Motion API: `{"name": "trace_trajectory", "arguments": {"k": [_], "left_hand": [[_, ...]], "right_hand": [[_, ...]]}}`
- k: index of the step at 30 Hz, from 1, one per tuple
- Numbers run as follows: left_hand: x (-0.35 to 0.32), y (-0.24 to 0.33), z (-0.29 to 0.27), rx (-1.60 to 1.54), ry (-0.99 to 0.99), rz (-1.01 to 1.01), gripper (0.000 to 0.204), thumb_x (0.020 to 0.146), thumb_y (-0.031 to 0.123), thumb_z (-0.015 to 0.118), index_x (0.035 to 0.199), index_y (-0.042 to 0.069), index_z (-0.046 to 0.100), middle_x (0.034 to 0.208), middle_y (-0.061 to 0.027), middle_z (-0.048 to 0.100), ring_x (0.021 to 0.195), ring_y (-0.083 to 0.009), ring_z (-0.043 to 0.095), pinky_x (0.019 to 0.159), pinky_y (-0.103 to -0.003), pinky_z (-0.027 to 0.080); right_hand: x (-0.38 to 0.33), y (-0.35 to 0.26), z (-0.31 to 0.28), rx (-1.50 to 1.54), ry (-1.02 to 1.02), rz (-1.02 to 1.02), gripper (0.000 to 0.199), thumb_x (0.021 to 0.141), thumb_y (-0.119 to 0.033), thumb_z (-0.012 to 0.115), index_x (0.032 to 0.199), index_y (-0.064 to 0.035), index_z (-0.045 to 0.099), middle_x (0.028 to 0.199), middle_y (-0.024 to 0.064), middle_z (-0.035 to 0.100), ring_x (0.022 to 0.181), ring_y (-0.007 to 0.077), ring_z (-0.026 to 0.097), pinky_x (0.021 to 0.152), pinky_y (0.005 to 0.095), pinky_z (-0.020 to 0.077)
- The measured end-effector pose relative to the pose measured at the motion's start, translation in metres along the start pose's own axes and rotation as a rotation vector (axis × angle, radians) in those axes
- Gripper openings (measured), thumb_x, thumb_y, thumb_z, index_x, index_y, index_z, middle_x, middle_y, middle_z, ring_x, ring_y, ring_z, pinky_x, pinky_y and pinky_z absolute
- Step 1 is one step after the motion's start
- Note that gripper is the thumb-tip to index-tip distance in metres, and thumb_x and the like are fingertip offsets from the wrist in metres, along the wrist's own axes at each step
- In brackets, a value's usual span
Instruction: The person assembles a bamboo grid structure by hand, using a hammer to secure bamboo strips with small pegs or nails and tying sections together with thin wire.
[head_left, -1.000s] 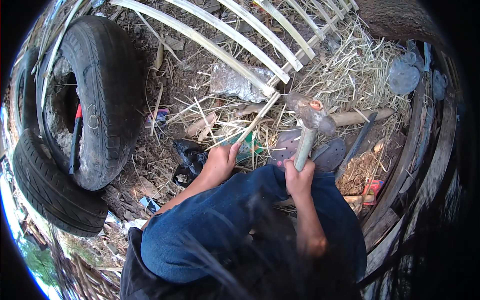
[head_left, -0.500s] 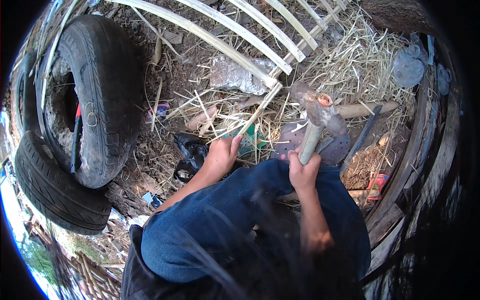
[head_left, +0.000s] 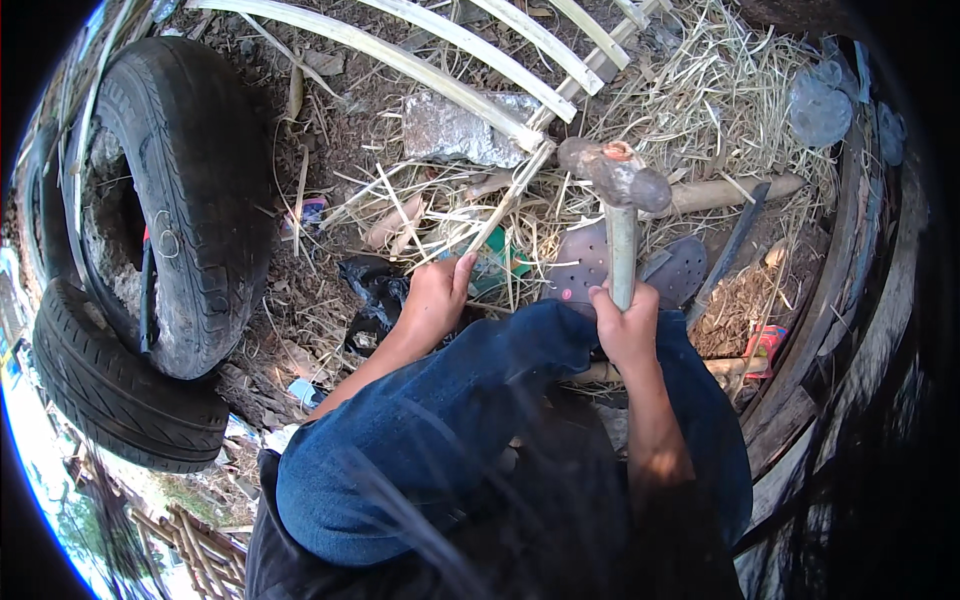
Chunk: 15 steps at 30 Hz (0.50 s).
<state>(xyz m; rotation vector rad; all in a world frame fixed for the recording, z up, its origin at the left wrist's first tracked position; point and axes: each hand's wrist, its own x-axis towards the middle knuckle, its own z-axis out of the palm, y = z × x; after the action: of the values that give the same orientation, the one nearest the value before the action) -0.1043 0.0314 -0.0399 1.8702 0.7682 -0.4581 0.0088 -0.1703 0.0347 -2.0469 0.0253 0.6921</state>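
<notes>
Grips a hammer by its wooden handle in the right hand, with fingers wrapped round it well below the head. Points the hammer's head away from the body, near the far end of a pale wooden strip. Clasps that strip at its near end in the left hand, with thumb laid along it and fingers curled in; cannot tell the exact grip beneath the hand. Slants the strip away to the right, up to the corner of a frame of long pale slats. Bends the knees, in blue jeans, with dark clogs just beyond the right hand. Has a rough grey block under the nearest slats, loose straw to the right of the frame, and a thick wooden stick beside the hammer's head. Has a black plastic bag beside the left wrist, and two worn tyres well off to the left
</notes>
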Motion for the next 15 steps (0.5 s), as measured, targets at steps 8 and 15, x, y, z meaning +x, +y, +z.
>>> {"name": "trace_trajectory", "arguments": {"k": [8,15], "left_hand": [[-0.004,-0.002,-0.001,0.02,0.022,0.054,0.048,0.096,0.032,0.044,0.069,-0.006,0.056,0.055,-0.0202,0.052,0.05,-0.0309,0.052,0.054,-0.04,0.042],[-0.003,-0.001,-0.002,0.008,0.004,0.05,0.048,0.096,0.031,0.044,0.068,-0.007,0.055,0.055,-0.0192,0.052,0.049,-0.0293,0.048,0.054,-0.039,0.042]], "right_hand": [[0.007,-0.005,-0.016,-0.04,0.107,-0.062,0.015,0.078,-0.005,0.06,0.067,0.0028,0.054,0.054,0.002,0.048,0.052,0.0073,0.043,0.047,0.0286,0.0359],[0.009,0.018,-0.014,-0.113,0.033,-0.331,0.008,0.074,-0.003,0.061,0.069,0.0025,0.056,0.055,0.0114,0.055,0.052,0.0179,0.058,0.049,0.0313,0.0417]]}}
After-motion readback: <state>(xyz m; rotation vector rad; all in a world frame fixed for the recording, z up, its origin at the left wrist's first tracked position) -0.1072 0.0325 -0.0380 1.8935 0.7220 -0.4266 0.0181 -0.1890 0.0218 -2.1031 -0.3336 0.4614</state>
